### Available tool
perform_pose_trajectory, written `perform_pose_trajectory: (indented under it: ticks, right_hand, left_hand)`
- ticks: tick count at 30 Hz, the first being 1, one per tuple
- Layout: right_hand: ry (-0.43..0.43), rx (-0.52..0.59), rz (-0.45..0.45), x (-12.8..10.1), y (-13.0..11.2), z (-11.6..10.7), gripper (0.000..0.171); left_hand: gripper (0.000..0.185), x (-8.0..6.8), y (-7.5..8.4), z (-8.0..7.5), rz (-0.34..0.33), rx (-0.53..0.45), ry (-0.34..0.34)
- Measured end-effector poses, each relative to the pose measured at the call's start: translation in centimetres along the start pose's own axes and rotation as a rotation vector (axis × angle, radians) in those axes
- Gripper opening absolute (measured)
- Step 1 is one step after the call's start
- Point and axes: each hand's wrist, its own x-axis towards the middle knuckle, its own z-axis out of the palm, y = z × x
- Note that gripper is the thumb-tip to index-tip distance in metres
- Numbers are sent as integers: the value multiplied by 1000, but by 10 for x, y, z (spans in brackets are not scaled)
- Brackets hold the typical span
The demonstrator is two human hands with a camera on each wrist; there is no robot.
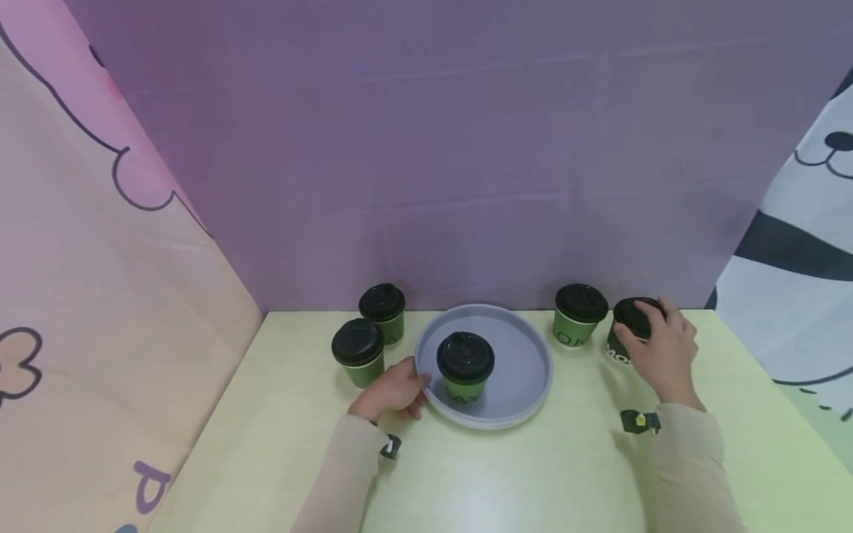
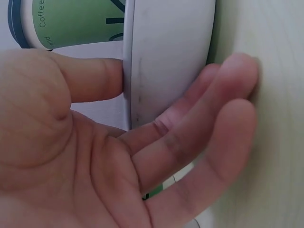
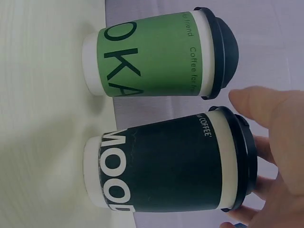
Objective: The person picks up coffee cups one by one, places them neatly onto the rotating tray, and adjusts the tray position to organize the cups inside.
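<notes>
A dark paper coffee cup (image 3: 161, 173) with a black plastic lid and white lettering stands upright on the pale bench (image 1: 520, 474), well to the right of a round grey tray (image 1: 526, 355). The right hand (image 1: 663, 352) covers its lid from above, fingers curled over the rim and gripping it. The cup is probably light and its thin paper wall would dent under a hard squeeze; whether it holds liquid cannot be told. The lid may pop off if lifted by the lid alone, so the firmer hold looks to be around the wall just below the lid rim.

Just beside it, between the dark cup and the tray, stands a green lidded cup (image 3: 152, 59), close but seemingly not touching.

The tray carries one more green cup (image 1: 465, 370) near its middle. The left hand (image 1: 393, 392) pinches the tray's left rim, thumb (image 2: 90, 78) on the inner side and straight fingers (image 2: 209, 128) under the outer wall.

Left of the tray stand two further green cups (image 1: 369, 333), near each other. Purple and patterned cloth panels stand behind the bench.
</notes>
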Motion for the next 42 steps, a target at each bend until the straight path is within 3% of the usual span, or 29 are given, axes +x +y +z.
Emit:
perform_pose_trajectory:
  ticks: [5,11,16,26,42]
  right_hand:
    - [40,10,16,1,1,3,56]
    - [69,-11,49,3,5,3,54]
    - [33,-18,88,4,4,1,60]
    - [-45,-57,133,6,3,-7,92]
    - [-93,-102,106,4,1,-10,95]
  left_hand:
    - [36,1,-3,1,-18,-58,-3]
    - [30,2,-5,3,-44,-90,-7]
    - [28,3,-5,4,-65,-115,-8]
    - [29,5,-8,4,-69,-146,-14]
    - [30,9,-6,7,-81,-133,42]
